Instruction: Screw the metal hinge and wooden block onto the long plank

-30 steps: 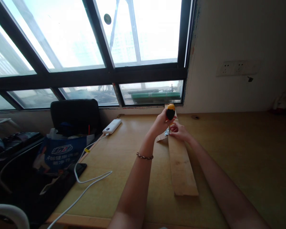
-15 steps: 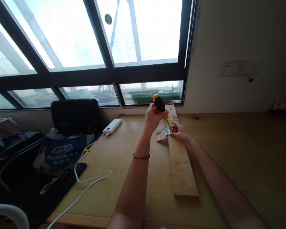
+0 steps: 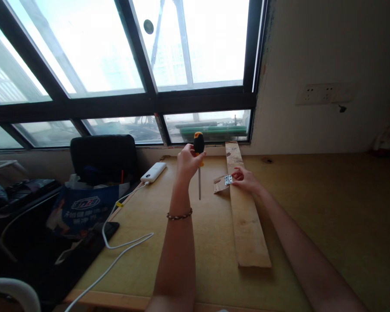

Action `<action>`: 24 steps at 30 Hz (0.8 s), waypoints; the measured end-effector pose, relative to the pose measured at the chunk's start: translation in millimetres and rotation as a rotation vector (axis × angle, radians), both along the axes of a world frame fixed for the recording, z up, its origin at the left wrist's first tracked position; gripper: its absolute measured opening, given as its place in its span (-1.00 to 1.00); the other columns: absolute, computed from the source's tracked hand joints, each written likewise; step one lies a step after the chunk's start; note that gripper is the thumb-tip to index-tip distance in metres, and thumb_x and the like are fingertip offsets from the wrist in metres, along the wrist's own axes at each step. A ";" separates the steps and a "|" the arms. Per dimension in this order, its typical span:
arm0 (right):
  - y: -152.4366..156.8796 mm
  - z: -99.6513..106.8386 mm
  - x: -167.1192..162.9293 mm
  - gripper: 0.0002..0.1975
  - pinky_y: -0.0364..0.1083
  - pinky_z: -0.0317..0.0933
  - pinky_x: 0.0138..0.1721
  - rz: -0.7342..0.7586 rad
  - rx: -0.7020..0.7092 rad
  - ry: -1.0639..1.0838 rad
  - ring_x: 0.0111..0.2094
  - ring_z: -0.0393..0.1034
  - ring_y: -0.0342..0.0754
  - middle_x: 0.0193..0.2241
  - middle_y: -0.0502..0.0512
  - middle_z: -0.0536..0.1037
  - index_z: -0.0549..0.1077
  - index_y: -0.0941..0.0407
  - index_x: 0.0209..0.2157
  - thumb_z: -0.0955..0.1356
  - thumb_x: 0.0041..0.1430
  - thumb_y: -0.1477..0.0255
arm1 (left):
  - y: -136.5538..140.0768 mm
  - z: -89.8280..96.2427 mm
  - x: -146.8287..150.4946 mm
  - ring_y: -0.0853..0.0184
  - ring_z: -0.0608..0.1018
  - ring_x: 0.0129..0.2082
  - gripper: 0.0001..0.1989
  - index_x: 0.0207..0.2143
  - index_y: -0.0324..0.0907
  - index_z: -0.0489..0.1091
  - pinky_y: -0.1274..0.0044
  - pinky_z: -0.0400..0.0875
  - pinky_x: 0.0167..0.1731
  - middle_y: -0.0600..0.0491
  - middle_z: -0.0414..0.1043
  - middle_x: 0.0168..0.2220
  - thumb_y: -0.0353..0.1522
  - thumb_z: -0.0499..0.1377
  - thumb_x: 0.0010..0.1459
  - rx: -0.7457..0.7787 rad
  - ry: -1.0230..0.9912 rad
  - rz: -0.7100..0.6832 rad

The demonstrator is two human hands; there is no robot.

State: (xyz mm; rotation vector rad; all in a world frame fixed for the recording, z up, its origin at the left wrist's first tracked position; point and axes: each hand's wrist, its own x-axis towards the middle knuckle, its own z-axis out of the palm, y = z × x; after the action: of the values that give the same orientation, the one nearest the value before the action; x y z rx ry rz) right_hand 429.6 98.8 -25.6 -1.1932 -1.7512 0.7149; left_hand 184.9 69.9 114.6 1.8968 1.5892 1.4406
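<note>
Left hand (image 3: 190, 161): closed round the handle of the screwdriver (image 3: 199, 144), the shaft hanging below the grip.
Screwdriver: in the left grip, black-and-yellow handle up, tip down; the tip is left of the hinge and apart from it. Whether it touches the table (image 3: 182, 255) I cannot tell.
Right hand (image 3: 245, 179): at the board, fingers curled in narrow beside the hinge; whether something small is pinched there, I cannot tell.
Hinge (image 3: 228, 180): just left of the right fingertips, one leaf over the board, the other over the block.
Board (image 3: 251, 225): partly under the right hand, reaching beyond it towards the window (image 3: 211, 125) and back on the near side.
Block (image 3: 219, 186): right of the left grip, left of the right hand, against the board's left side.
Done: the hinge spans board and block.
Left: unclear; the holes are too small to show which screws are in. With the screwdriver clear of the hinge, I judge no screw is being turned.
Power bank (image 3: 153, 172): left of the left grip, cable (image 3: 126, 247) plugged in.
</note>
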 end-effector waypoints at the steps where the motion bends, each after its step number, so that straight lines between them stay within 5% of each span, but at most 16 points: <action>1: 0.1 -0.2 0.1 -0.36 -0.09 0.35 -0.32 0.001 0.004 0.001 -0.42 0.40 -0.14 -0.29 0.12 0.51 0.26 0.16 -0.06 0.48 -0.26 0.47 | -0.4 -1.2 -2.6 0.30 0.51 -0.41 -0.64 -0.32 -0.23 0.33 0.55 0.36 -0.44 -0.03 0.47 -0.40 -0.21 0.22 -0.16 -0.050 0.085 0.020; 4: 0.1 -0.7 0.2 -0.35 -0.09 0.35 -0.32 0.010 0.011 0.009 -0.41 0.40 -0.13 -0.29 0.12 0.51 0.26 0.16 -0.06 0.48 -0.26 0.47 | -1.1 -6.9 -9.0 0.30 0.50 -0.45 -0.70 -0.37 -0.23 0.36 0.57 0.31 -0.53 -0.03 0.46 -0.42 -0.31 0.25 -0.22 -0.254 0.304 -0.017; 9: 0.1 -0.7 0.2 -0.36 -0.09 0.35 -0.31 0.012 0.010 0.012 -0.39 0.40 -0.13 -0.28 0.12 0.50 0.26 0.16 -0.06 0.48 -0.26 0.48 | -0.5 -15.3 -13.9 0.37 0.43 -0.58 -0.66 -0.31 -0.21 0.41 0.61 0.23 -0.63 0.04 0.43 -0.49 -0.43 0.22 -0.26 -0.498 0.454 -0.275; 24: 0.4 -0.9 -0.3 -0.35 -0.09 0.35 -0.32 0.008 0.009 0.011 -0.39 0.38 -0.14 -0.28 0.11 0.50 0.25 0.16 -0.05 0.48 -0.26 0.47 | -9.7 -4.4 12.1 0.39 0.38 -0.51 -0.58 -0.23 -0.20 0.49 0.60 0.19 -0.53 0.12 0.41 -0.54 -0.41 0.22 -0.27 -0.397 0.562 -0.555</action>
State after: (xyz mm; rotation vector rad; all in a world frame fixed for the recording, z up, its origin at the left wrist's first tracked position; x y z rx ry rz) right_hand 429.3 99.3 -26.5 -1.1746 -1.7497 0.7169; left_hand 197.0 60.2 110.2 2.3302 1.2456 0.3546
